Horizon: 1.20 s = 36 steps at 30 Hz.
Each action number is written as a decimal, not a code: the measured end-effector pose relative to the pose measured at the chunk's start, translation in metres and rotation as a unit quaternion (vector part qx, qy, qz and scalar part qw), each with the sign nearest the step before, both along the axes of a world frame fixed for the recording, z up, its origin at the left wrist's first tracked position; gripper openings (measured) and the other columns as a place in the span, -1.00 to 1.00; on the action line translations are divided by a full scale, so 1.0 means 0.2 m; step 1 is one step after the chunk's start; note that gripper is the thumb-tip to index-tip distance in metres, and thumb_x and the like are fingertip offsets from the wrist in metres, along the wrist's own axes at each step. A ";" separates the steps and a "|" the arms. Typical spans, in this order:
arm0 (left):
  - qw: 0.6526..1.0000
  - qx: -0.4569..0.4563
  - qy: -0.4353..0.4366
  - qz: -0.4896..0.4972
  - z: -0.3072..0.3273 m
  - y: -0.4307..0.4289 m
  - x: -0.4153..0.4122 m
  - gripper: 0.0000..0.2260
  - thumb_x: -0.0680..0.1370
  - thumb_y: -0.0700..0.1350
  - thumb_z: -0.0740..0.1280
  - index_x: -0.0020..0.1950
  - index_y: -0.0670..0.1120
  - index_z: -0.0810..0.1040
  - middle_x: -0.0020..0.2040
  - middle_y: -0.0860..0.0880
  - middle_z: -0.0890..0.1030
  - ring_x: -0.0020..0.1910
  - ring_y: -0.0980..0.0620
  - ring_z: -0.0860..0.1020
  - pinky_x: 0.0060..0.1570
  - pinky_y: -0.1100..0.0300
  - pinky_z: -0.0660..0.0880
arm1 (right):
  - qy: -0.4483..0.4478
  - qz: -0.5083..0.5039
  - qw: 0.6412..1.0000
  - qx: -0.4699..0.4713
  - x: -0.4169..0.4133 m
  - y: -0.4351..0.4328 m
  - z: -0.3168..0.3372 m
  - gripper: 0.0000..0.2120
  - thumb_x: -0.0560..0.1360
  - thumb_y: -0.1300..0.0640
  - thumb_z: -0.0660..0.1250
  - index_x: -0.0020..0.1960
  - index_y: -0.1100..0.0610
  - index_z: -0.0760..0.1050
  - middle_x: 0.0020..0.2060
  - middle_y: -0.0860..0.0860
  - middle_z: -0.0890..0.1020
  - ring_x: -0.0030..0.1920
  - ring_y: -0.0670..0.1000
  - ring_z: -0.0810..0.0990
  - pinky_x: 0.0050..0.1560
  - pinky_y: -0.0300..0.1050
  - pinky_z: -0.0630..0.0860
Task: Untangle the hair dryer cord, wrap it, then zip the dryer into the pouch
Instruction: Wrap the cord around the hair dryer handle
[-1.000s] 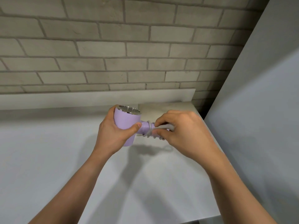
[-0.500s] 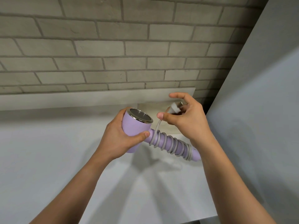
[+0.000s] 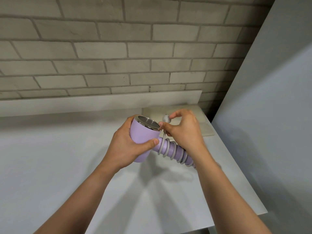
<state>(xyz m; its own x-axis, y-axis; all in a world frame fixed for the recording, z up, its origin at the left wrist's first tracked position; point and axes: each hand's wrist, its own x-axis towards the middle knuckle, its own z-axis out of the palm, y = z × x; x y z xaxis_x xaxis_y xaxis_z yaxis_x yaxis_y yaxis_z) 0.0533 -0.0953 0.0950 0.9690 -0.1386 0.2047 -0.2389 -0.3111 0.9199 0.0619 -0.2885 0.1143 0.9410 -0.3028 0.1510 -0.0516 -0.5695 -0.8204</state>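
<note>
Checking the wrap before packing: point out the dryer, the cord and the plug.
dryer (image 3: 143,134): head view, on the lilac barrel's side.
cord (image 3: 162,146): head view, on a coil round the handle.
plug (image 3: 166,118): head view, on its grey body.

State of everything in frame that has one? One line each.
Hair dryer: held above the counter, barrel mouth up.
Cord: coiled around the handle, end not yet tucked.
Plug: unplugged, beside the barrel rim.
Left hand: grips the barrel.
Right hand: pinches the cord end.
Beige pouch: flat on counter, zip state unclear.
</note>
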 end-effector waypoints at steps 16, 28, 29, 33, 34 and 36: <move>0.999 -0.029 0.019 0.014 0.03 0.05 0.03 -0.42 0.18 0.24 0.56 0.14 0.12 0.56 0.01 0.21 0.68 -0.03 0.18 0.64 -0.16 0.35 0.53 | 0.092 0.301 0.943 -0.109 -0.18 -0.05 0.12 -0.73 0.59 -0.14 0.38 0.25 -0.10 0.56 -0.14 -0.14 0.69 -0.19 -0.16 0.60 -0.21 -0.24 0.53; 0.995 0.072 -0.012 -0.075 0.15 0.08 0.14 -0.38 0.20 0.20 0.62 0.22 0.16 0.56 0.10 0.19 0.68 0.10 0.11 0.64 0.08 0.03 0.61 | 0.074 0.302 0.949 -0.052 -0.15 -0.08 -0.02 -0.35 0.38 -0.08 0.63 0.39 -0.11 0.45 0.19 -0.24 0.59 0.10 -0.19 0.62 0.06 -0.16 0.61; 0.994 0.078 -0.008 -0.080 0.17 0.07 0.15 -0.39 0.20 0.19 0.62 0.21 0.15 0.57 0.09 0.18 0.68 0.09 0.10 0.65 0.08 -0.01 0.62 | 0.078 0.299 0.950 -0.047 -0.15 -0.07 -0.03 -0.34 0.37 -0.09 0.62 0.39 -0.11 0.44 0.17 -0.20 0.61 0.05 -0.15 0.63 0.05 -0.12 0.62; 0.983 0.149 -0.011 -0.110 0.21 0.06 0.20 -0.42 0.21 0.21 0.63 0.17 0.13 0.58 0.05 0.14 0.68 0.06 0.07 0.65 0.07 -0.07 0.62 | 0.065 0.294 0.953 -0.038 -0.15 -0.03 -0.09 -0.48 0.40 -0.09 0.59 0.28 -0.10 0.48 -0.01 -0.08 0.68 -0.11 -0.01 0.63 -0.01 0.04 0.62; 0.979 0.165 -0.011 -0.118 0.22 0.06 0.22 -0.40 0.20 0.26 0.62 0.17 0.13 0.58 0.05 0.13 0.68 0.06 0.06 0.65 0.07 -0.08 0.62 | 0.061 0.292 0.954 -0.021 -0.15 -0.02 -0.11 -0.51 0.41 -0.10 0.58 0.27 -0.10 0.50 0.01 -0.10 0.69 -0.08 -0.03 0.65 0.02 0.06 0.62; 0.975 0.189 -0.004 -0.120 0.23 0.04 0.26 -0.31 0.17 0.34 0.60 0.23 0.15 0.55 0.08 0.15 0.67 0.08 0.09 0.65 0.10 -0.02 0.62 | 0.062 0.281 0.957 0.028 -0.14 0.00 -0.15 -0.54 0.40 -0.09 0.57 0.25 -0.10 0.53 0.05 -0.13 0.70 -0.01 -0.04 0.68 0.09 0.11 0.63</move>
